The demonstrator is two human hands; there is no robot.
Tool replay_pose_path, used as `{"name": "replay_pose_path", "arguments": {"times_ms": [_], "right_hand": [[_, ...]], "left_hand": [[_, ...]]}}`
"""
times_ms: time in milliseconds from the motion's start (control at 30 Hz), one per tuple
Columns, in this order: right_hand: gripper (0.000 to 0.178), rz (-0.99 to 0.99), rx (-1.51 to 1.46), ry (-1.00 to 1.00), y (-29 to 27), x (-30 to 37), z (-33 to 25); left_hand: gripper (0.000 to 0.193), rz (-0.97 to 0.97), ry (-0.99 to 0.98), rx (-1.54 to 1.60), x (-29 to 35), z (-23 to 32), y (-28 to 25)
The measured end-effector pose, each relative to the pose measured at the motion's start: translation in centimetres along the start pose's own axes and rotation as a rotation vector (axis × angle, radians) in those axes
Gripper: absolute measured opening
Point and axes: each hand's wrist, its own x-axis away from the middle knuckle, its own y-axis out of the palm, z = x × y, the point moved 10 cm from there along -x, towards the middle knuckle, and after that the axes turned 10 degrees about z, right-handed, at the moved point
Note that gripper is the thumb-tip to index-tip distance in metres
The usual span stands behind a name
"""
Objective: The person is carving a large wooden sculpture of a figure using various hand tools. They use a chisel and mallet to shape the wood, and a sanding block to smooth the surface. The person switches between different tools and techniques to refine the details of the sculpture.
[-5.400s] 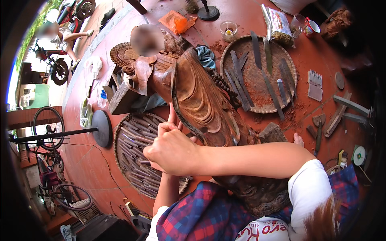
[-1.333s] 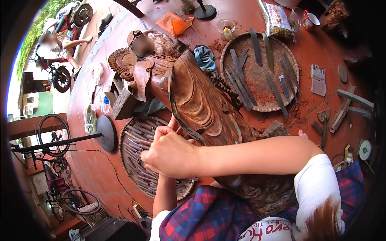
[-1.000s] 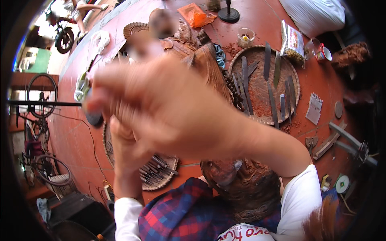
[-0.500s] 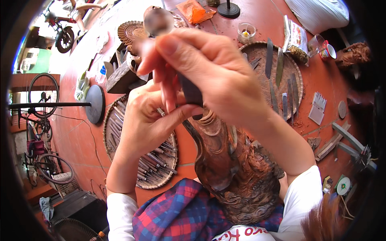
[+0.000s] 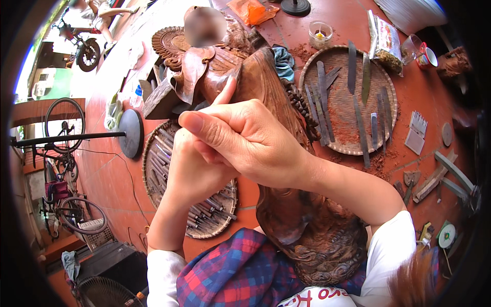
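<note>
My right hand [image 5: 255,143] is closed in front of my left hand [image 5: 197,166], and the two touch above a large carved wooden statue [image 5: 266,82]. The right thumb lies over its curled fingers. Whatever the fingers hold, if anything, is hidden. My left hand is closed too, with most of its fingers behind the right. One finger points up toward the statue's carved drapery; which hand it belongs to I cannot tell. The statue's dark, knotty base [image 5: 317,245] rests across my lap on a plaid cloth [image 5: 230,271].
A woven tray of chisels [image 5: 153,169] lies left, and another woven tray [image 5: 348,138] with flat files lies right. Around them are a clear cup [image 5: 320,35], a plastic bag [image 5: 386,46], an orange bag [image 5: 253,11], a blue cloth [image 5: 283,64] and a black round stand [image 5: 131,134].
The dark object seen between my hands is now out of sight. My right hand has moved lower and closed over the left. The whole view has shifted slightly, showing more of the statue.
</note>
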Motion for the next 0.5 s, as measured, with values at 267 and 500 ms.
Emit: {"name": "replay_pose_path", "arguments": {"times_ms": [267, 500], "right_hand": [[0.042, -0.024, -0.181, 0.068, -0.2, 0.6, -0.2], [0.045, 0.121, -0.072, -0.164, -0.2, -0.8, -1.1]], "left_hand": [[0.049, -0.044, 0.185, -0.120, 0.5, 1.1, 0.0], [0.022, -0.010, 0.124, -0.062, -0.4, 0.2, -1.1]]}}
